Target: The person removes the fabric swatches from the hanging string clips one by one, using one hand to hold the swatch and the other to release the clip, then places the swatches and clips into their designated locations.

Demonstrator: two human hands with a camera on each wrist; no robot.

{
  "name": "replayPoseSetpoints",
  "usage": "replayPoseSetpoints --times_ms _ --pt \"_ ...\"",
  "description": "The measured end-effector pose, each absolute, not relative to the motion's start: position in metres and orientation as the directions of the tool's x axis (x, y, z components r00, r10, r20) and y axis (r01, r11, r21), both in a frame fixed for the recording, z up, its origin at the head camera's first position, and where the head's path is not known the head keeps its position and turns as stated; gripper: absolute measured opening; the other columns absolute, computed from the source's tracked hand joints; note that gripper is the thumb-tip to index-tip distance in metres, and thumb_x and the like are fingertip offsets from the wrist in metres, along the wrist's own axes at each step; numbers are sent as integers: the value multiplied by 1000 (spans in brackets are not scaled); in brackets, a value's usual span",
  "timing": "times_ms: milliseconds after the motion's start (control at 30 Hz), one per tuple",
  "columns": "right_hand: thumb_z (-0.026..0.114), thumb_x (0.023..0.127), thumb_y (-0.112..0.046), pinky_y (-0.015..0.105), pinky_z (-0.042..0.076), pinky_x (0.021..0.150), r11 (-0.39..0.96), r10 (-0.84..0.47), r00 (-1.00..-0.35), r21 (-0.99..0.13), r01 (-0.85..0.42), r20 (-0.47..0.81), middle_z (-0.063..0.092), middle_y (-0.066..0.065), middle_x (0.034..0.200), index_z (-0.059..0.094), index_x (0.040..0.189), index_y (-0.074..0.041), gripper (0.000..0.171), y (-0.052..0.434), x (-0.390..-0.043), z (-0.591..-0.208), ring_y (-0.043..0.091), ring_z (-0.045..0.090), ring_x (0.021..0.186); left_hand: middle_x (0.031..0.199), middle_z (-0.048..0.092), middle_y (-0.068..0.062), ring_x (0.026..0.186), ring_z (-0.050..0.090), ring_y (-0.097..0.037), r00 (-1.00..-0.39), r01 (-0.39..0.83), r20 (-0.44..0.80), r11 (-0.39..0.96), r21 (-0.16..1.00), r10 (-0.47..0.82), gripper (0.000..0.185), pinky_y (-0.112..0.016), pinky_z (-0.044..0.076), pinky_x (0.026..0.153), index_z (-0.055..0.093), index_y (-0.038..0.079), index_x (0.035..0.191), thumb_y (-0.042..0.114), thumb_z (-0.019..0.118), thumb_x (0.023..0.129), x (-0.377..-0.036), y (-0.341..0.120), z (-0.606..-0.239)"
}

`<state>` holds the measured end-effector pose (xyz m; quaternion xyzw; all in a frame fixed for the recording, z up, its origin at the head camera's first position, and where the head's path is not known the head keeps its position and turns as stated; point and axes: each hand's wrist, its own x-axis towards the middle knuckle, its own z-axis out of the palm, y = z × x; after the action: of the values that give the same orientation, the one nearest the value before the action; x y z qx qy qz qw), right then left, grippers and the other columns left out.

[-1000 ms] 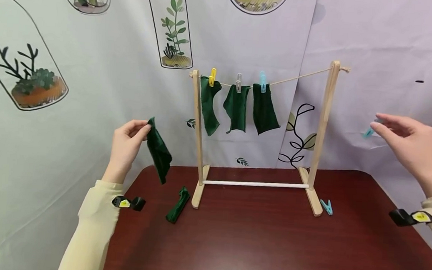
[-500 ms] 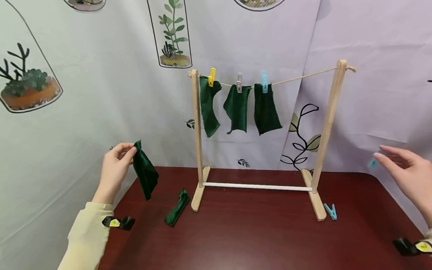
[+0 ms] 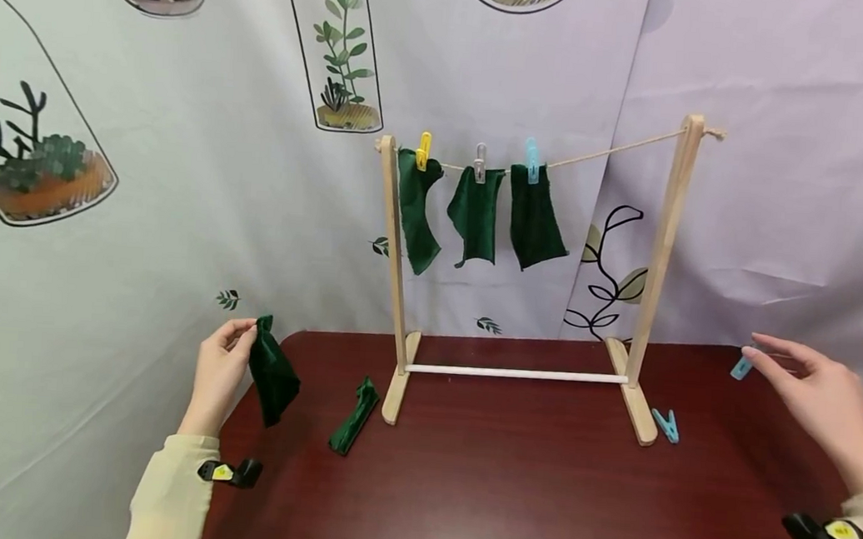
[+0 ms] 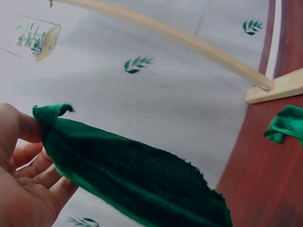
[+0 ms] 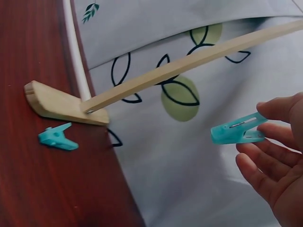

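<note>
My left hand [image 3: 220,372] pinches a dark green cloth piece [image 4: 137,175] by its top corner, and the rest hangs down over the table's left edge. My right hand [image 3: 817,397] holds a light blue clothespin [image 5: 236,130] between thumb and fingers, off to the right of the drying rack. On the rack's string [image 3: 613,151] hang three green cloth pieces, held by a yellow clothespin [image 3: 423,152], a clear clothespin [image 3: 480,164] and a blue clothespin [image 3: 532,161]. Another green cloth piece [image 3: 353,418] lies crumpled on the table, right of my left hand.
The wooden drying rack [image 3: 661,260] stands at the back of the dark red table [image 3: 506,492], with a white bar [image 3: 514,374] joining its feet. A second light blue clothespin [image 5: 57,137] lies beside the right foot. A plant-print curtain [image 3: 221,163] hangs behind.
Both hands have moved lower, the left with the cloth piece and the right with the clothespin. The left hand has also shifted left. The view has moved slightly; the hung cloths stay put.
</note>
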<state>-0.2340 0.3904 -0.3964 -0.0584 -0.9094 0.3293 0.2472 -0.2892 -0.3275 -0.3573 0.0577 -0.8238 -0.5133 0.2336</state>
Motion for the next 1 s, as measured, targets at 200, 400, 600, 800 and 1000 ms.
replayPoseSetpoints --times_ms 200,400,600,800,1000 --pt "68 95 -46 21 37 63 770 276 -881 -637 -37 385 62 -27 99 63 136 -7 57 394 -232 -413 -29 39 76 94 60 20 83 59 8 -875 125 312 450 884 -371 34 -13 47 70 64 -1 123 26 55 105 -292 -333 -376" --pt "67 96 -46 22 36 62 778 260 -902 -628 -14 343 65 28 125 62 135 -2 59 397 -228 -431 -28 30 82 93 60 13 75 56 2 -880 68 305 539 840 -365 34 -18 45 62 66 2 122 29 54 105 -293 -338 -396" --pt "66 96 -46 26 34 63 812 227 -919 -584 -5 323 59 37 125 62 133 0 59 402 -227 -443 -13 44 84 102 66 -6 80 56 -3 -879 24 306 606 795 -366 32 -19 44 64 69 4 120 29 56 105 -301 -342 -410" --pt "62 100 -44 55 40 73 824 192 -945 -566 8 266 51 42 129 59 134 4 59 400 -227 -451 56 52 106 112 65 -17 103 60 -28 -894 2 287 636 772 -345 34 -28 45 75 66 2 123 29 53 106 -308 -343 -430" --pt "59 101 -44 56 42 71 832 176 -959 -555 24 223 54 42 125 57 134 7 60 401 -231 -460 54 54 97 114 65 -21 102 59 -33 -900 -12 266 631 776 -344 35 -38 44 81 64 0 124 27 51 107 -310 -341 -443"
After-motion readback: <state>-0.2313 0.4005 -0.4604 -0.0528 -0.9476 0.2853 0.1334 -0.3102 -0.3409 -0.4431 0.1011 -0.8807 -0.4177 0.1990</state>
